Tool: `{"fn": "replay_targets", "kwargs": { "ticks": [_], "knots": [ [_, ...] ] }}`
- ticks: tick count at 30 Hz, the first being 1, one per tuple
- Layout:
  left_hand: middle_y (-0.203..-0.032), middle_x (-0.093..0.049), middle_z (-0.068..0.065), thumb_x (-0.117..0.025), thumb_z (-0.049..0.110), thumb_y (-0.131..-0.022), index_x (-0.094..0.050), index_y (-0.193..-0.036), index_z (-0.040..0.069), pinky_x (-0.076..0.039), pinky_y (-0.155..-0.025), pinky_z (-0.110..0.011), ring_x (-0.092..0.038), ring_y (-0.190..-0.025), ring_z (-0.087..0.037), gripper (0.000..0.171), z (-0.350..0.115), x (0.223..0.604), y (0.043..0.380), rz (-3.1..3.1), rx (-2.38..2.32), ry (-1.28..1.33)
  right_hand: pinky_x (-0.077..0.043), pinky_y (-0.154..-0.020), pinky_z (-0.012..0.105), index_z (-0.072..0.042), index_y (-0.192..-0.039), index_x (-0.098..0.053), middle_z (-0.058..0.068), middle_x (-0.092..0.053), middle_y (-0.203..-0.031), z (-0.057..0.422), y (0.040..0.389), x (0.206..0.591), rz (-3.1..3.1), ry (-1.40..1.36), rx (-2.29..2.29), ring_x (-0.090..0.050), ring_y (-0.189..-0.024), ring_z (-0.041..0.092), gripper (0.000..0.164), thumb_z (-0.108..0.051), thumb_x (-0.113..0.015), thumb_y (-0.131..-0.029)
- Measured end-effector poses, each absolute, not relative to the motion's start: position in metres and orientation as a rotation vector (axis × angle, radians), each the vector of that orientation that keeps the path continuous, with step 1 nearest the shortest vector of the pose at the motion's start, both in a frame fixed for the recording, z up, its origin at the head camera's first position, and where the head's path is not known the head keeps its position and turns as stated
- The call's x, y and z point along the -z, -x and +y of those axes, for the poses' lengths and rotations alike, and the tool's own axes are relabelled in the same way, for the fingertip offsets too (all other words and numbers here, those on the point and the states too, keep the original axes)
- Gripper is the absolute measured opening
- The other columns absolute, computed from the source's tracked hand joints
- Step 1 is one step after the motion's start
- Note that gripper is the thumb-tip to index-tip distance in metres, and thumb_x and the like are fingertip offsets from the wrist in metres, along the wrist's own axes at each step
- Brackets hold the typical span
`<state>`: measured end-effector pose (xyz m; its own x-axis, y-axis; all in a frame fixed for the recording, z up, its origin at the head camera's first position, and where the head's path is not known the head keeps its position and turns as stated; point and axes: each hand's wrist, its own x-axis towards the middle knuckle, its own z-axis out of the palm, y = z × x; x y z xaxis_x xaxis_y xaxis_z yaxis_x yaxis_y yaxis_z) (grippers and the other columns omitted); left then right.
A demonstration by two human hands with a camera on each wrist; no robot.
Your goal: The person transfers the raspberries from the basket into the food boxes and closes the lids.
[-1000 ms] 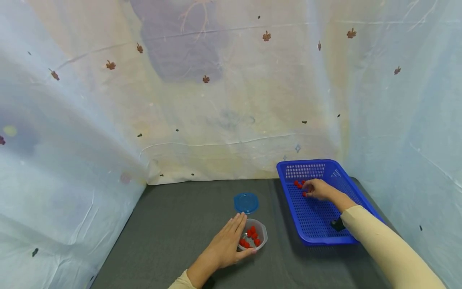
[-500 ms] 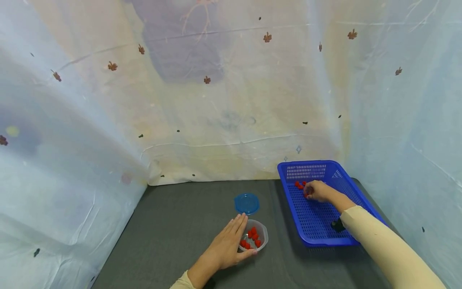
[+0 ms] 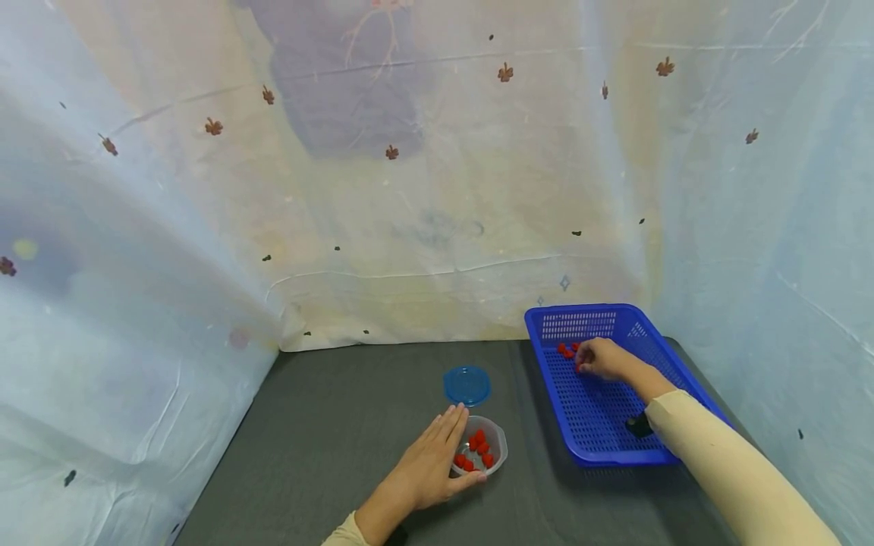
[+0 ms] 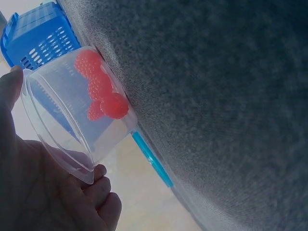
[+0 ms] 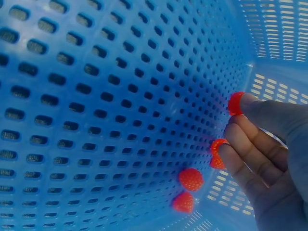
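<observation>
My left hand [image 3: 430, 459] lies with straight fingers along the left side of a clear plastic container [image 3: 501, 440], thumb at its near rim. Several red raspberries [image 4: 100, 86] sit on the container's bottom. On the right, my right hand [image 3: 601, 358] reaches down into a blue plastic basket [image 3: 572, 444]. Its thumb presses on one raspberry [image 5: 235, 103] close to the basket floor, and the index finger is mostly hidden. More raspberries [image 5: 191, 179] lie beside and below the fingers in the right wrist view.
A round blue lid [image 3: 467, 385] lies on the dark grey tabletop [image 3: 341, 409] just behind the container. The basket's raised, slotted walls surround the right hand. A patterned sheet [image 3: 437, 189] hangs behind the table and at both sides.
My right hand's fingers have drawn in around a raspberry in the basket, with only a slight shift. The left hand and the container stay where they were.
</observation>
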<state>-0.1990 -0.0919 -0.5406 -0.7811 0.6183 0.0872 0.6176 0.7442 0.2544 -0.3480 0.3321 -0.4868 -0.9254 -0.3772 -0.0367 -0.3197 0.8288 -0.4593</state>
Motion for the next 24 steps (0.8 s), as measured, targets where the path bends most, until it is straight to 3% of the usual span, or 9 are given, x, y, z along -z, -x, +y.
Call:
{"fn": "replay_targets", "kwargs": {
  "ticks": [24],
  "knots": [
    [-0.18, -0.017, -0.009, -0.049, 0.077, -0.101, -0.017, -0.173, 0.006, -0.025, -0.132, -0.048, -0.019, -0.165, -0.027, 0.105, -0.091, 0.538, 0.198, 2.919, -0.439, -1.035, -0.062, -0.078, 0.043, -0.001, -0.105, -0.074, 0.007, -0.074, -0.094, 0.324, 0.344, 0.466, 2.962, 0.615, 0.873, -0.069, -0.085, 0.019, 0.007, -0.007, -0.075, -0.101]
  ]
}}
